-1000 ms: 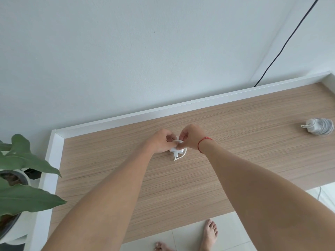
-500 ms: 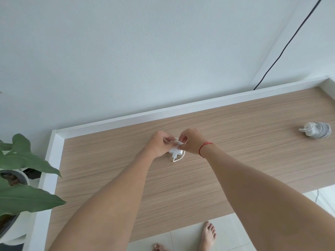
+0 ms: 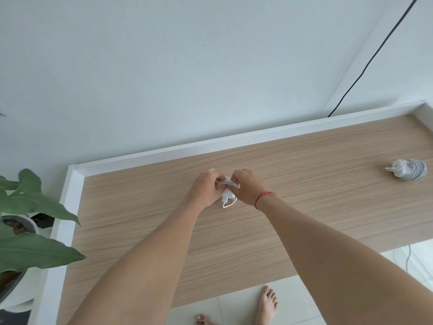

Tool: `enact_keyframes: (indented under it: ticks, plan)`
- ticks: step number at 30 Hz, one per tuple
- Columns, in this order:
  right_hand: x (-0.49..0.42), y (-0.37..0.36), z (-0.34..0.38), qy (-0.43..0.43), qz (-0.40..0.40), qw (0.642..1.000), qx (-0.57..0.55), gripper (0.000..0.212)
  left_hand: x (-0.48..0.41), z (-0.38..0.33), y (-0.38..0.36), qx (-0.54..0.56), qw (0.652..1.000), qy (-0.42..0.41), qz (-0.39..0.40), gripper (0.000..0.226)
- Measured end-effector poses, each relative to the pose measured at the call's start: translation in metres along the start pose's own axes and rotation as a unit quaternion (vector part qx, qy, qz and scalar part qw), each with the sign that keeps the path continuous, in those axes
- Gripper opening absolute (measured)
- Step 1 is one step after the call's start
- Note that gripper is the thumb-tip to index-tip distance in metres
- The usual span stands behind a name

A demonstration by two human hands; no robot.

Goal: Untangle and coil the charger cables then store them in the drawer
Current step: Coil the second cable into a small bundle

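A pale wall (image 3: 187, 66) backs the wood desk (image 3: 304, 195), with a plant (image 3: 35, 202) at left. Mid-desk, the left hand (image 3: 205, 187) and right hand (image 3: 246, 186), fingers curled, pinch the cable (image 3: 228, 183) wrapped on a white charger (image 3: 227, 195). A finished coil (image 3: 408, 172) lies far right.

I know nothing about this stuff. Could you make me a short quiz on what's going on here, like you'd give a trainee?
1. True or false: the left hand and the right hand both hold the white charger.
2. Where on the desk does the wrapped charger lie? A. near the right end; B. near the left end; C. in the middle.
3. What colour is the string on the right wrist?

Key: 1 true; 2 A; 3 red.
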State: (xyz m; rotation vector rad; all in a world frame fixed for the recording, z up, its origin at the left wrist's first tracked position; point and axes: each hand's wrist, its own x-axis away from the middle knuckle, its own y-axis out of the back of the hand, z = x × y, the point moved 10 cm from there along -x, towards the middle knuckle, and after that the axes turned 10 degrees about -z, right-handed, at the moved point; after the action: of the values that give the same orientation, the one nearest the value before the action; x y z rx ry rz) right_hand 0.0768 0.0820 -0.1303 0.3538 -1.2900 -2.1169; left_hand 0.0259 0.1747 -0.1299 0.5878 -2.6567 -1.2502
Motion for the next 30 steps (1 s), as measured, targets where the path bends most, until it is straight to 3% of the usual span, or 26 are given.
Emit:
enact_keyframes:
  ticks: [9,22,27,30]
  plan:
    - [-0.009,0.011,-0.003,0.004,0.013,0.999,-0.031,0.017,0.011,-0.02,-0.001,-0.093,0.991,-0.088,-0.043,0.017]
    - [-0.012,0.01,-0.014,-0.03,0.016,0.996,-0.083,0.016,0.002,-0.019,-0.004,-0.051,0.996,-0.058,-0.034,0.015]
    - [-0.009,0.009,-0.013,-0.038,0.024,0.994,-0.099,0.034,0.003,-0.015,-0.004,-0.06,0.996,-0.062,-0.004,0.024]
    - [-0.007,0.006,-0.01,-0.02,0.045,0.995,-0.086,0.027,0.004,-0.013,-0.005,-0.043,0.997,-0.059,-0.005,0.03]
